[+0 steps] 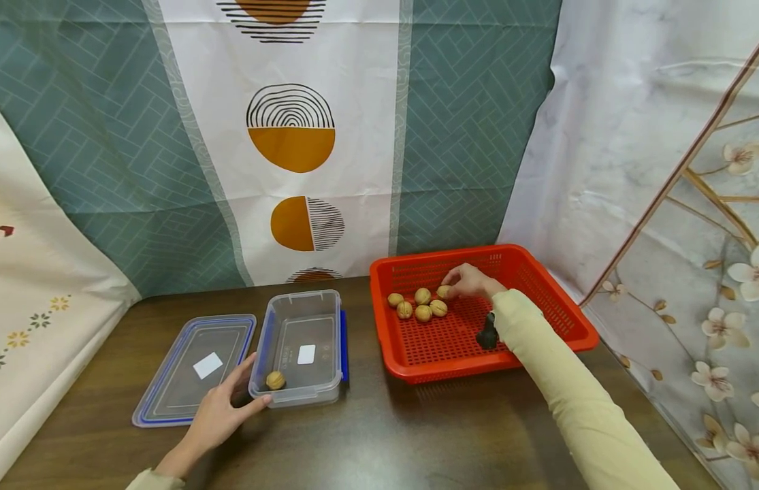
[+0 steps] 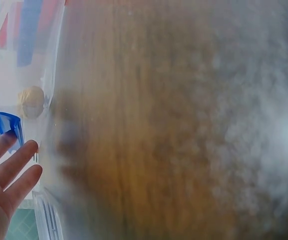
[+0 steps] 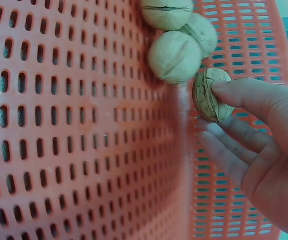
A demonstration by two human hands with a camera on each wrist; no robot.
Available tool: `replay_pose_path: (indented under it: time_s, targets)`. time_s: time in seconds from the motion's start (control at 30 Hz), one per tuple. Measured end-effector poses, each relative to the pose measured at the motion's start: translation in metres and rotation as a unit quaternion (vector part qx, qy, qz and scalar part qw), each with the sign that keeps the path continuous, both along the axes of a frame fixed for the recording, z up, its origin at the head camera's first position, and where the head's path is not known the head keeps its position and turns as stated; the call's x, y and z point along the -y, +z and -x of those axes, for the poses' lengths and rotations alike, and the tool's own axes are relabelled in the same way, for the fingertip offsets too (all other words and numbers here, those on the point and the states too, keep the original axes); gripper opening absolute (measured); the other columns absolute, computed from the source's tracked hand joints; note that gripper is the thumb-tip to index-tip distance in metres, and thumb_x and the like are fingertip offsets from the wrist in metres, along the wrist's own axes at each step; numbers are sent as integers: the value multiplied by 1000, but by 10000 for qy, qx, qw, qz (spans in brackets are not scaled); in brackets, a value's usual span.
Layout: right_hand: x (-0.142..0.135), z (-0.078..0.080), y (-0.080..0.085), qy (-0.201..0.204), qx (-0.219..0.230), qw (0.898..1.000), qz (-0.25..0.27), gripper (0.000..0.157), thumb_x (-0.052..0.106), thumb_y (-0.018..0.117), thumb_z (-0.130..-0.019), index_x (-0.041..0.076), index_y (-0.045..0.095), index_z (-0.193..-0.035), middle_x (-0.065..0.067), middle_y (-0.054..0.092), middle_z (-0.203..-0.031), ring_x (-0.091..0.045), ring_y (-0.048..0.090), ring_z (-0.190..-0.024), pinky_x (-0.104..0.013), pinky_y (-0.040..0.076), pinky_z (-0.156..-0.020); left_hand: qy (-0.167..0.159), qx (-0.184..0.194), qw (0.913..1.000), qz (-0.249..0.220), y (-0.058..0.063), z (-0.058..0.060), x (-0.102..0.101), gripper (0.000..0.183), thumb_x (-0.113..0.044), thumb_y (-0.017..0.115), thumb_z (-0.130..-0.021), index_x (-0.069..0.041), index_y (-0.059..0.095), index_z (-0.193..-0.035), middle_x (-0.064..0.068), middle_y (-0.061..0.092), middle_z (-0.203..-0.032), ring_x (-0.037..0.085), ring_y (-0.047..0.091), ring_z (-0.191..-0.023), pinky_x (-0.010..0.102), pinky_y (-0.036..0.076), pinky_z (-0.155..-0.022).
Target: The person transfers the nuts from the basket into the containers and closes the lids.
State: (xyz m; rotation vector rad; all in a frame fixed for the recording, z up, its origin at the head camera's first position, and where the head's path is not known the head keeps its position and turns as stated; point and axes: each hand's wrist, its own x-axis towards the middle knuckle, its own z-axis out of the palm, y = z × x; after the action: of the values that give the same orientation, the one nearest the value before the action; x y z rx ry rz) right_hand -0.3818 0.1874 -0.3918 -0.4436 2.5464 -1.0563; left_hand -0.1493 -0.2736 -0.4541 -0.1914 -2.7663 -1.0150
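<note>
My right hand (image 1: 470, 280) is inside the red plastic basket (image 1: 410, 372), pinching a walnut (image 3: 209, 95) between thumb and fingers near the back wall. Several more walnuts (image 1: 423, 314) lie together just left of it on the basket floor. At the left, a clear plastic container (image 1: 293, 314) stands uncovered, with one walnut (image 1: 275, 380) in its near left corner. My left hand (image 1: 216, 418) touches that corner, thumb at the front and extended fingers along the left side. In the left wrist view, its spread fingers (image 2: 21, 185) show beside the container.
A clear lid with a blue seal (image 1: 171, 391) lies flat left of the container. A blue latch flap (image 1: 344, 347) hangs on the container's right side. Inside the basket stands a small dark object (image 1: 487, 333), partly behind my right sleeve. Patterned curtains (image 1: 465, 122) border the wooden table.
</note>
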Motion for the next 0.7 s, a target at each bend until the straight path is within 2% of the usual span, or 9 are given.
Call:
replay_pose_path:
  time_s: [0.17, 0.33, 0.53, 0.7]
  targets:
    - [0, -4, 18, 162, -410, 9990, 2, 24, 1, 60, -83, -5, 62, -106, -21, 60, -108, -28, 57, -90, -43, 48, -77, 13, 3, 10000, 22, 2, -2, 0, 74, -37, 68, -79, -14, 33, -141, 20, 54, -123, 35, 58, -103, 57, 40, -84]
    - [5, -9, 40, 284, -636, 9976, 43, 26, 6, 62, -84, -3, 62, -108, -18, 61, -110, -28, 57, -97, -38, 49, -77, 13, 9, 10000, 73, 3, -5, -1, 74, -37, 68, -79, -15, 33, -141, 20, 55, -122, 35, 59, -102, 57, 41, -83]
    - [25, -22, 69, 449, -949, 9945, 24, 25, 10, 65, -82, 1, 65, -106, -14, 63, -105, -27, 55, -97, -41, 47, -80, 16, 12, 10000, 87, 2, -6, -2, 74, -38, 67, -79, -14, 33, -141, 20, 56, -122, 35, 59, -102, 56, 41, -83]
    - [48, -32, 83, 678, -1302, 9891, -68, 24, 13, 67, -81, 4, 66, -103, -10, 64, -102, -25, 56, -99, -39, 45, -84, 20, 17, 9999, 111, 0, -7, -2, 74, -38, 67, -80, -13, 33, -141, 21, 55, -122, 35, 59, -102, 57, 41, -83]
